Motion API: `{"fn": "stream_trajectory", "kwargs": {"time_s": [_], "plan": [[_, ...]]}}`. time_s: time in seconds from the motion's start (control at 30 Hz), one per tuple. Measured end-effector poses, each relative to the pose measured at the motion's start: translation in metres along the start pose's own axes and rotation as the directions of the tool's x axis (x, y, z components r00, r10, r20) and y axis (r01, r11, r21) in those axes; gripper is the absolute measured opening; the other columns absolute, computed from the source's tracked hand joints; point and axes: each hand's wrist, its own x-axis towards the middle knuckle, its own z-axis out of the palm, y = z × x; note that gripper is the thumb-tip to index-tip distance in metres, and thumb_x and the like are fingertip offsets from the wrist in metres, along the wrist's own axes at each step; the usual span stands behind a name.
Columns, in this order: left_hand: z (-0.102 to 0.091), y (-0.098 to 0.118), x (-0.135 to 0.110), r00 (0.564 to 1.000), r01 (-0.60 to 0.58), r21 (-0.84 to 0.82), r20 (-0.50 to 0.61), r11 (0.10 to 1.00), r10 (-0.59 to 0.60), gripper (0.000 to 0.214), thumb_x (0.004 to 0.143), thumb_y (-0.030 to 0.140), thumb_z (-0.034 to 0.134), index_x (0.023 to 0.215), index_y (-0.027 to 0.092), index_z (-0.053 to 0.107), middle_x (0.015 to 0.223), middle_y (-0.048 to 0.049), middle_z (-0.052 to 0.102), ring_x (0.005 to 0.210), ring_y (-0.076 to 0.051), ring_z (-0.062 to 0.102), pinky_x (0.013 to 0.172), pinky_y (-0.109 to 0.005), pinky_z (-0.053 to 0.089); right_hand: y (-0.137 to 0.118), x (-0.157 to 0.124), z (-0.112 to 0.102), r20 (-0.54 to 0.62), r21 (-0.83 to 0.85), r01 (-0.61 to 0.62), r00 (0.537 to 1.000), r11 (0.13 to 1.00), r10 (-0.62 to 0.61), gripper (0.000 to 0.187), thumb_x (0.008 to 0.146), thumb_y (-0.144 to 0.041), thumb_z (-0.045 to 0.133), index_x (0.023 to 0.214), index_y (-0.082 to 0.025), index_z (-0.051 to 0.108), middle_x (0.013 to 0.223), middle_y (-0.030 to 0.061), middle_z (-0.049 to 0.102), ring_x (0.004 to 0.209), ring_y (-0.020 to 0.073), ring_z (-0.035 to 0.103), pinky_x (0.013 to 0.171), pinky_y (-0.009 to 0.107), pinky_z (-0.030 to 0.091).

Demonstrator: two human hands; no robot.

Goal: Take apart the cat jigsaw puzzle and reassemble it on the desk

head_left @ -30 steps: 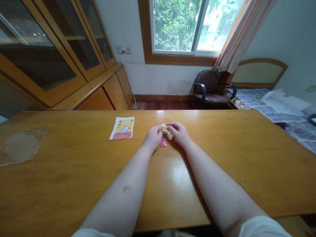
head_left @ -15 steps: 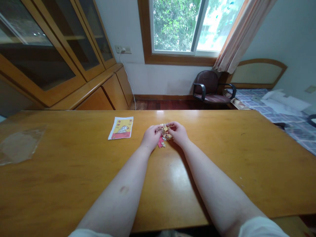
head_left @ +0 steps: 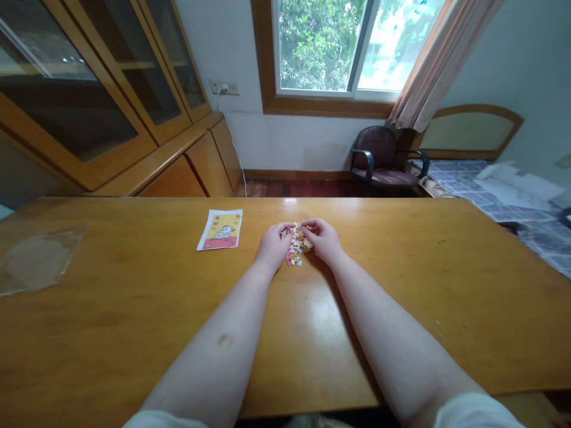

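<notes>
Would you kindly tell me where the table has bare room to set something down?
The table is largely bare to the right of the right forearm, and between the clear plastic and the picture card. The stretch between right and left forearm is free too. It is crowded between the left hand and right hand, around the puzzle pieces.

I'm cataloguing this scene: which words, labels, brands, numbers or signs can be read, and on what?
There is no readable text.
Picture card: a printed animal and small shapes; any lettering is too small to read.
Puzzle pieces: too small to read any.
Clear plastic bag: none I can make out.
</notes>
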Motion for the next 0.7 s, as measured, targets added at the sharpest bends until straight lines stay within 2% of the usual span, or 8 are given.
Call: {"fn": "stream_trajectory", "kwargs": {"time_s": [0.17,0.27,0.37,0.53,0.7], "plan": [[-0.0004,-0.0030,0.0023,0.999,0.023,0.018,-0.047,1.000,-0.022,0.019,0.082,0.016,0.053,0.092,0.019,0.069,0.096,-0.0055,0.069,0.095,-0.020,0.063,0.088,-0.033,0.049,0.0024,0.0011,0.0000,0.035,0.086,0.025,0.999,0.996,-0.028,0.047,0.069,-0.036,0.071,0.113,-0.019,0.065,0.089,0.0029,0.068,0.070,0.0145,0.063,0.067,0.030,0.054],[0.0013,-0.0028,0.0026,1.000,0.000,-0.016,-0.031,1.000,0.000,0.019,0.086,0.019,0.051,0.095,0.018,0.068,0.098,-0.0062,0.069,0.095,-0.020,0.063,0.089,-0.034,0.049,0.0025,0.0010,0.0012,0.061,0.124,0.002,0.998,0.992,-0.009,0.042,0.066,-0.041,0.075,0.101,-0.017,0.069,0.086,0.0051,0.071,0.074,0.0173,0.065,0.072,0.033,0.054],[0.0026,-0.0010,0.0016,0.999,-0.030,-0.030,0.012,0.999,0.031,0.020,0.089,0.027,0.052,0.099,0.019,0.067,0.098,-0.0057,0.070,0.094,-0.020,0.063,0.089,-0.034,0.049,0.0018,0.0003,0.0021,0.078,0.166,-0.034,0.997,0.985,0.021,0.040,0.065,-0.046,0.075,0.092,-0.017,0.069,0.083,0.0062,0.072,0.074,0.0188,0.067,0.072,0.033,0.055],[0.0018,0.0018,0.0006,1.000,0.002,0.018,0.013,1.000,-0.002,0.014,0.086,0.028,0.056,0.088,0.019,0.066,0.092,-0.0036,0.071,0.088,-0.019,0.063,0.084,-0.032,0.049,0.0010,-0.0008,0.0015,0.081,0.137,-0.045,0.996,0.990,0.035,0.040,0.066,-0.047,0.075,0.091,-0.016,0.069,0.079,0.0054,0.072,0.070,0.0175,0.066,0.067,0.030,0.054],[0.0001,0.0057,-0.0003,0.999,-0.034,0.001,0.020,0.999,0.034,0.013,0.086,0.028,0.056,0.085,0.019,0.065,0.089,-0.0019,0.070,0.085,-0.017,0.062,0.081,-0.028,0.048,0.0021,0.0005,0.0009,0.049,0.083,-0.011,0.999,0.997,0.007,0.036,0.069,-0.045,0.072,0.090,-0.016,0.070,0.077,0.0043,0.071,0.066,0.0159,0.063,0.062,0.028,0.051]]}}
